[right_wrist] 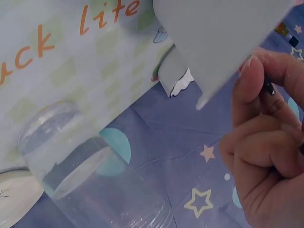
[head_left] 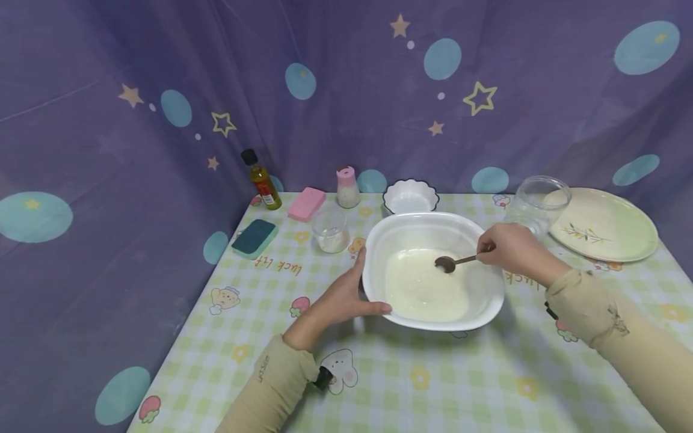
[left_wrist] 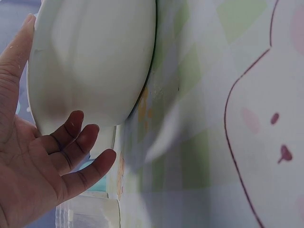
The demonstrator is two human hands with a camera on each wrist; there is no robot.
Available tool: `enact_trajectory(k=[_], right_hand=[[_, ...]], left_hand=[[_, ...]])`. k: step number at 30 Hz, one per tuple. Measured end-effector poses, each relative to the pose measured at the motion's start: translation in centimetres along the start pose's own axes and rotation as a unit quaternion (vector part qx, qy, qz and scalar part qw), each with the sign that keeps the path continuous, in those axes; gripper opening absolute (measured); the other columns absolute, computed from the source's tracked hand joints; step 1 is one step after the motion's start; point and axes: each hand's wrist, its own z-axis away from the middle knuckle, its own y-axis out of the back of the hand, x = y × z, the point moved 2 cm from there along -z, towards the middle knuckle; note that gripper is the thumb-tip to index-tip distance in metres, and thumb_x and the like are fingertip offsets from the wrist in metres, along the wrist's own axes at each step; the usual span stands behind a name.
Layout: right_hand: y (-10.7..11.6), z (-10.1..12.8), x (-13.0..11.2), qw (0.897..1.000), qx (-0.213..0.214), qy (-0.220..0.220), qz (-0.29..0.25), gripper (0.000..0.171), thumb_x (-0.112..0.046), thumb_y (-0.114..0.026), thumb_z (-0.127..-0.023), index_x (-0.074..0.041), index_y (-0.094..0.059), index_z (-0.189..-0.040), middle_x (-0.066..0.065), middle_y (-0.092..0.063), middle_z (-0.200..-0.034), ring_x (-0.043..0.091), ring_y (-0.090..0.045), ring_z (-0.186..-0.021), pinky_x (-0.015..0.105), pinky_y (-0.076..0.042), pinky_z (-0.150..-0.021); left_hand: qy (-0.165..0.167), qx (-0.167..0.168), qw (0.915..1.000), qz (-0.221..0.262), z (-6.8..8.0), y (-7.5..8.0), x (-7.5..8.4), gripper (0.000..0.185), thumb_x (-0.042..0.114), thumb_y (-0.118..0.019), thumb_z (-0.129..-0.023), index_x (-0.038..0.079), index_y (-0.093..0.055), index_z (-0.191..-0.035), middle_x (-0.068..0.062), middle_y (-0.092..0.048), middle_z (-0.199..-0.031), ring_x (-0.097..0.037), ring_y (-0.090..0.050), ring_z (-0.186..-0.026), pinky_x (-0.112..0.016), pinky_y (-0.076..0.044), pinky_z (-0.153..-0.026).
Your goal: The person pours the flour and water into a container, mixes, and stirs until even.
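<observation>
A large white basin (head_left: 489, 300) stands in the middle of the table with a pale, creamy liquid (head_left: 422, 288) in it. My left hand (head_left: 343, 294) holds its left side, thumb over the near rim and a finger up along the outer wall. In the left wrist view the other fingers (left_wrist: 90, 173) curve beneath the basin (left_wrist: 95, 57). My right hand (head_left: 511, 248) pinches the handle of a small dark brown spoon (head_left: 446, 263) above the basin's right part. The spoon's bowl is at the liquid; whether it touches is unclear. In the right wrist view the fingers mostly hide the handle.
Behind the basin stands a scalloped white bowl (head_left: 410, 197). To the right are a clear jar (head_left: 533, 207) and an oval plate (head_left: 612, 225). Leftward lie a pink-topped shaker (head_left: 348, 187), a clear cup (head_left: 330, 231), a pink sponge (head_left: 307, 204), a green sponge (head_left: 255, 237) and an oil bottle (head_left: 263, 183).
</observation>
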Motion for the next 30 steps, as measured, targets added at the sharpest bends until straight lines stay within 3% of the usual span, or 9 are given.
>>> enact_trajectory(k=[9,18,23,30], right_hand=[[0.6,0.8,0.7,0.998,-0.060,0.002,-0.024,0.010,-0.012,-0.073,-0.082,-0.015,-0.073,-0.073,-0.009,-0.063,-0.065,0.012,-0.054,-0.062,0.033,-0.045,-0.062],[-0.3,1.0,0.3,0.988,-0.131,0.018,-0.084,0.008,-0.010,-0.074,-0.081,-0.011,-0.074,-0.073,-0.006,-0.064,-0.065,0.011,-0.055,-0.061,0.029,-0.046,-0.058],[-1.3,0.9,-1.0,0.985,-0.136,0.043,-0.100,0.010,-0.008,-0.074,-0.080,-0.011,-0.073,-0.071,-0.007,-0.062,-0.062,0.009,-0.055,-0.059,0.026,-0.046,-0.055],[-2.8,0.3,-2.7,0.989,-0.088,0.087,-0.085,0.013,-0.010,-0.076,-0.080,-0.015,-0.072,-0.068,-0.011,-0.060,-0.062,0.007,-0.051,-0.059,0.026,-0.044,-0.059]], left_hand=[[0.000,0.000,1.0000,0.000,0.0,0.1,0.1,0.134,0.058,-0.084,-0.066,0.030,0.012,-0.155,-0.002,-0.017,-0.161,-0.017,-0.035,-0.137,-0.042,-0.032,-0.110],[0.004,-0.003,1.0000,-0.003,0.1,0.0,0.2,0.134,0.052,-0.086,-0.068,0.027,0.013,-0.155,-0.004,-0.017,-0.161,-0.017,-0.036,-0.137,-0.040,-0.031,-0.110],[0.003,-0.001,1.0000,-0.005,0.1,0.0,0.3,0.133,0.050,-0.086,-0.069,0.029,0.013,-0.155,-0.003,-0.017,-0.161,-0.017,-0.035,-0.138,-0.040,-0.031,-0.110],[-0.006,0.003,1.0000,-0.005,0.1,-0.1,0.2,0.132,0.048,-0.087,-0.069,0.030,0.012,-0.155,-0.004,-0.018,-0.161,-0.017,-0.037,-0.136,-0.040,-0.032,-0.109]])
